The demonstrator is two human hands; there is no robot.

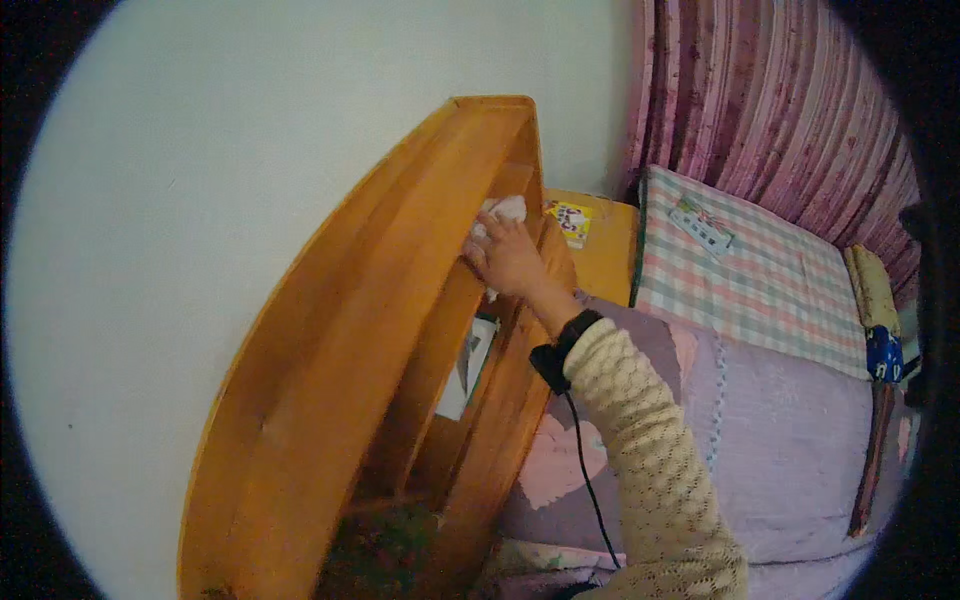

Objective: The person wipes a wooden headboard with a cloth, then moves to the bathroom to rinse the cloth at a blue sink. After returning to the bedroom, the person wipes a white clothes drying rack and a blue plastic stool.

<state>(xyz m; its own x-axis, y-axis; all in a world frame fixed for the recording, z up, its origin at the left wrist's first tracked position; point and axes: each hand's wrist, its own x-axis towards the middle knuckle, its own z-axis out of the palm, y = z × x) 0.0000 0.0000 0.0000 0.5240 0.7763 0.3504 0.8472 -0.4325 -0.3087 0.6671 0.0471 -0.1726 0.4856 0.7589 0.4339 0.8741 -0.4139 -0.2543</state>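
My right hand (508, 258) reaches up from the lower right into the long wooden headboard (330, 330). Its fingers are closed on a crumpled white cloth (508, 209), pressed against the upper end of the open shelf (425, 350). Part of the cloth is hidden under the fingers. Around the wrist sits a black band (568, 345) with a thin black cable hanging from it. A flat white and grey item (468, 365), perhaps a book or picture, leans in the shelf below my hand. My left hand is out of view.
Beside the headboard, a wooden nightstand (610, 245) bears a yellow printed packet (571, 222). On the right, the bed has a purple cover (790, 440) and a checked cloth (760, 275) with a white-green packet (702, 228) on it. Striped pink curtains (770, 90) hang behind.
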